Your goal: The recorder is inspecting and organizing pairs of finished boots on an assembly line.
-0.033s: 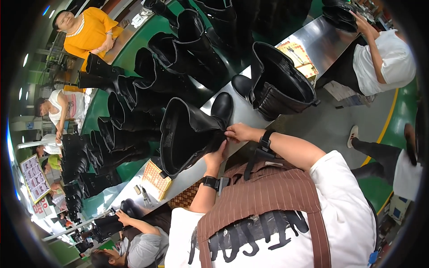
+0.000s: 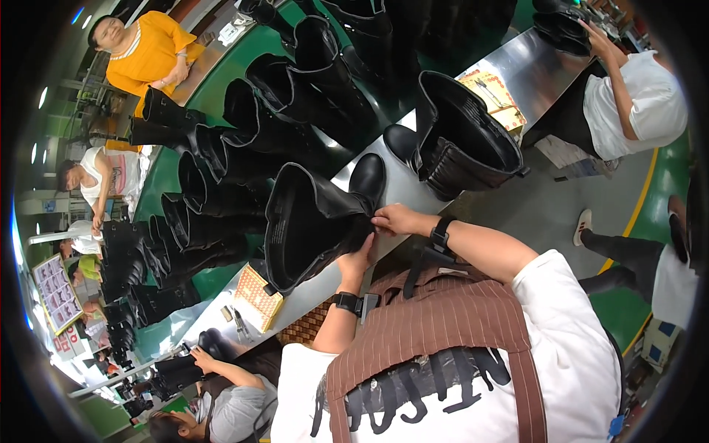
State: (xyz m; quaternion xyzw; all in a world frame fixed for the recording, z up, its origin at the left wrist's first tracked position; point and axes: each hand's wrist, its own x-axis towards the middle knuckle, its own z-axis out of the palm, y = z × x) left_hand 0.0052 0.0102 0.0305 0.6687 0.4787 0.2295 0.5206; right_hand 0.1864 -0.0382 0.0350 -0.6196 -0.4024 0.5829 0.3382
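A tall black boot (image 2: 292, 184) stands on the metal bench edge in front of me, its wide shaft opening facing up and its toe pointing away. My left hand (image 2: 356, 260) grips the shaft's near side low down, with its fingers partly hidden by the leather. Just above it, my right hand (image 2: 397, 219) is closed in a pinch at the boot's ankle. Whatever small part sits between those fingertips is too hidden to make out. To the right stands another tall black boot (image 2: 467, 177), apart from both hands.
Rows of black boots (image 2: 314, 88) stand on the green surface (image 2: 221, 111) beyond the narrow metal bench (image 2: 425, 193). An orange-patterned board (image 2: 258, 297) and a pliers-like tool (image 2: 241, 325) lie left; a similar board (image 2: 493, 100) lies right. Co-workers sit on both sides; someone walks at right.
The walking person at the right edge has shifted slightly. My hands and the boot between them hold the same position.
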